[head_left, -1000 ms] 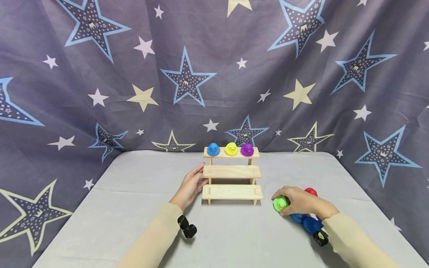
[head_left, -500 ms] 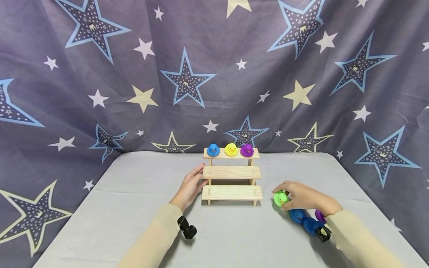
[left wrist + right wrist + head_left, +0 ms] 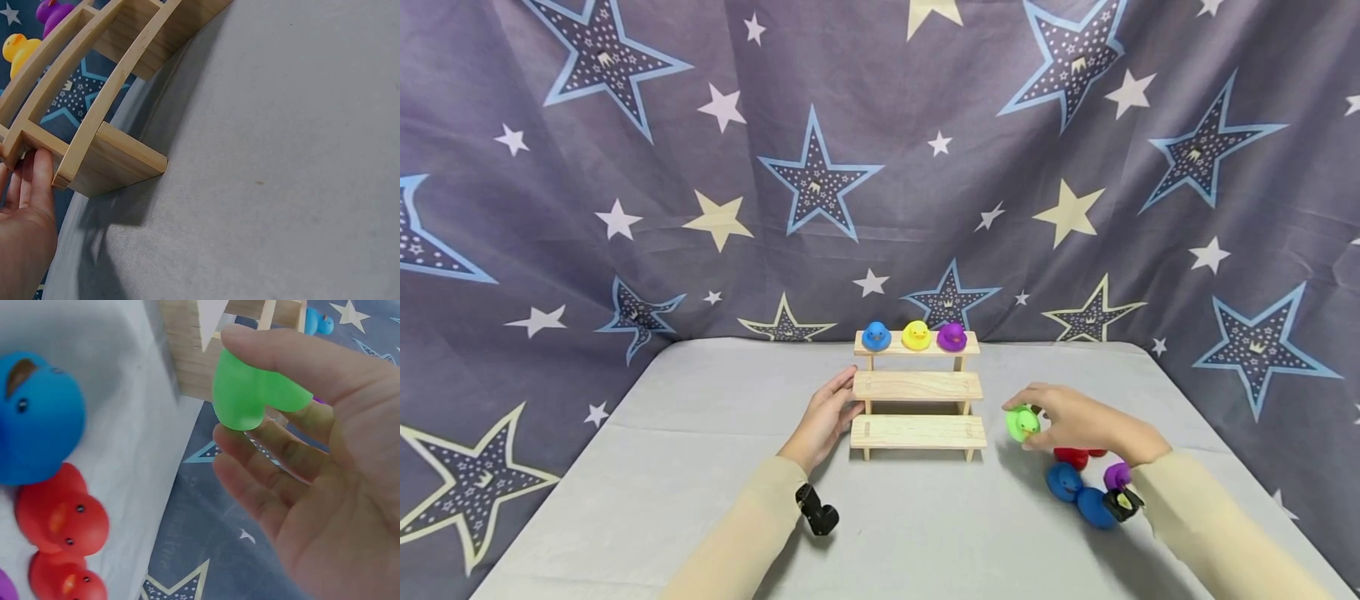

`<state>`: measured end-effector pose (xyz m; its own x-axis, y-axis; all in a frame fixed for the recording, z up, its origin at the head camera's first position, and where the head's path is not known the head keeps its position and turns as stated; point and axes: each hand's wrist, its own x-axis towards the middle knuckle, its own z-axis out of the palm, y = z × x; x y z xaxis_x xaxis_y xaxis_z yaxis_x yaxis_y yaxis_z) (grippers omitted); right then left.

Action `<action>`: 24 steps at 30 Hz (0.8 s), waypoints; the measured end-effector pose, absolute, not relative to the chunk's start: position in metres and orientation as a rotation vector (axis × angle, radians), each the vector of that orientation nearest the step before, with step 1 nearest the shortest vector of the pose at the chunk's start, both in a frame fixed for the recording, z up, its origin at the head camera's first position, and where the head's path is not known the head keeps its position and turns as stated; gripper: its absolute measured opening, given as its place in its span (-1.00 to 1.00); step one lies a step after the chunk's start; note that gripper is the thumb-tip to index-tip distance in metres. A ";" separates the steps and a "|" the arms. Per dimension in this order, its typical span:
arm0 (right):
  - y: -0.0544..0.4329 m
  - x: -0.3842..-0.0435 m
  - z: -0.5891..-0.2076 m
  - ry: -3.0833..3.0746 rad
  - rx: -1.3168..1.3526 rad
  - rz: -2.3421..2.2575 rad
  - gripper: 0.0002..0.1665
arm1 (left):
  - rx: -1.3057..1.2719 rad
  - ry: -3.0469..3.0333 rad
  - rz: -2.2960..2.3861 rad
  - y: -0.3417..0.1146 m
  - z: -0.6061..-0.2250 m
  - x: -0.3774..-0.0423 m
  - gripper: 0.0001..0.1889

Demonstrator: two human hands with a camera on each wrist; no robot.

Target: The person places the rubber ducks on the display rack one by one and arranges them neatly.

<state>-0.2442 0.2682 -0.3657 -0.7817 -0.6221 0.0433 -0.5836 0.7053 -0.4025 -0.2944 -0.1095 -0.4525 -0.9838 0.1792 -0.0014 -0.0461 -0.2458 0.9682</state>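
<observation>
My right hand [image 3: 1067, 419] pinches a green rubber duck [image 3: 1022, 424] between thumb and fingers, to the right of the three-step wooden stand [image 3: 917, 431]. In the right wrist view the green duck [image 3: 240, 390] shows plain green, its face hidden. My left hand [image 3: 825, 423] holds the stand's left side at the middle step. Its fingers [image 3: 42, 178] lie under the step's end in the left wrist view, the thumb mostly out of sight. A blue duck [image 3: 876, 337], a yellow duck [image 3: 917, 336] and a purple duck [image 3: 952, 337] sit on the top step.
Beneath my right forearm stand two blue ducks [image 3: 1064, 482], red ducks [image 3: 62, 515] and a purple duck [image 3: 1117, 476]. A grey cloth [image 3: 700, 467] covers the table. Behind it hangs a star-patterned curtain [image 3: 880, 208]. Each wrist wears a black camera mount [image 3: 817, 510].
My right hand has lifted the green duck up and slightly left, away from the other ducks, uncovering red ones. My left hand stays at the stand.
</observation>
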 end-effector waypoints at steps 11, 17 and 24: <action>0.251 -0.254 -0.361 2.829 -1.057 -0.625 -0.39 | 0.131 1.854 2.353 -0.110 -0.451 -0.293 -0.36; 0.236 -0.259 -0.364 2.825 -1.088 -0.673 -0.39 | 0.132 1.838 2.358 -0.109 -0.450 -0.294 -0.35; 0.213 -0.266 -0.365 2.842 -1.128 -0.680 -0.38 | 0.131 1.849 2.350 -0.109 -0.450 -0.293 -0.36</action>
